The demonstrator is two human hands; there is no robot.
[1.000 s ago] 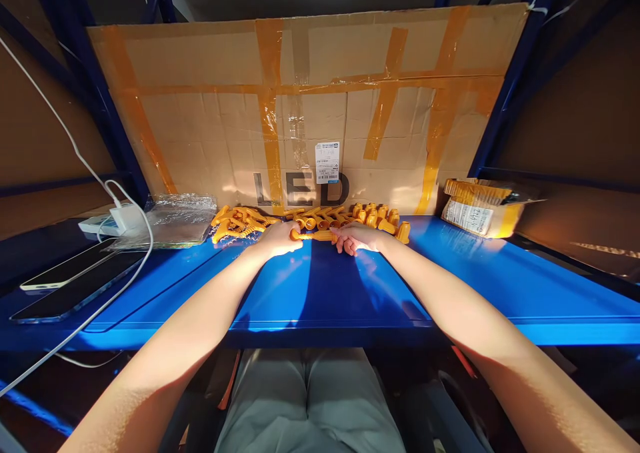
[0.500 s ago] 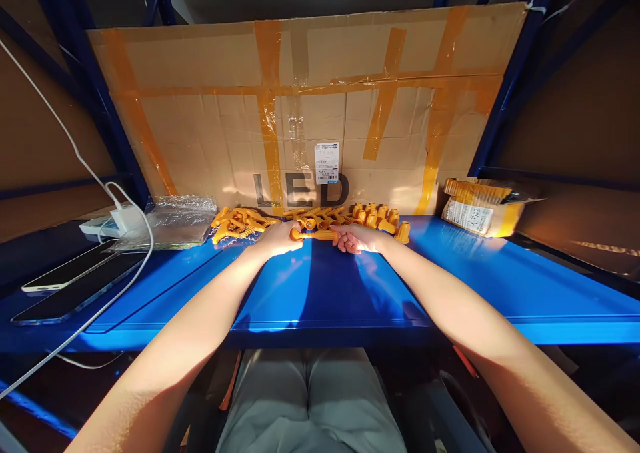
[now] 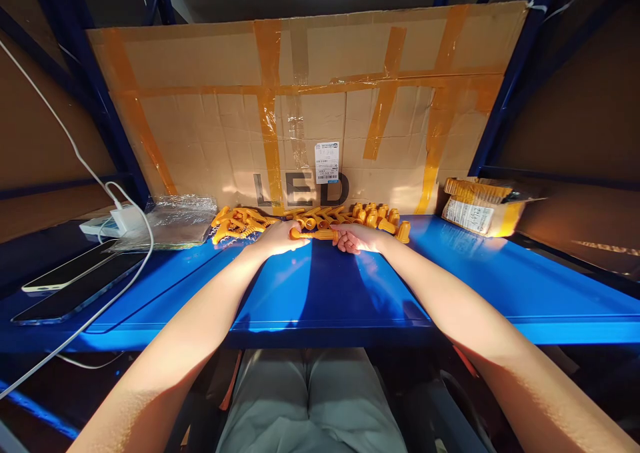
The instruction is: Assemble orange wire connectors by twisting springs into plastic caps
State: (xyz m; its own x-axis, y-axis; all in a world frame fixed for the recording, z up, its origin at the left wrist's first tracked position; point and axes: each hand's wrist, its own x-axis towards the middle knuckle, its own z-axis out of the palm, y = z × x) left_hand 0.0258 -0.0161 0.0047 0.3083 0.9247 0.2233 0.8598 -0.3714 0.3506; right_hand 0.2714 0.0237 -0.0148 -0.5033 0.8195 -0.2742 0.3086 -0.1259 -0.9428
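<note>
An orange plastic rod-like part [image 3: 323, 235] lies level between my two hands, just above the blue shelf. My left hand [image 3: 280, 238] is closed on its left end, where a rounded knob shows beside the fingers. At the right end, my right hand [image 3: 356, 238] is closed with the fingers curled. Right behind the hands is a row of orange tubes [image 3: 311, 223]. A heap of thin, curved orange pieces [image 3: 243, 222] lies behind and left of my left hand. Several orange cup-shaped caps [image 3: 371, 218] stand behind my right hand.
The blue shelf [image 3: 280, 300] carries two phones [image 3: 75, 286], a white charger with its cable [image 3: 125, 220] and a clear plastic packet [image 3: 175, 223] at the left. A taped package [image 3: 473, 213] sits at the right. A cardboard sheet [image 3: 215, 126] closes off the back.
The orange part has barely shifted, with its left end tilting very slightly. Both hands stay in nearly the same place, closed on it.
</note>
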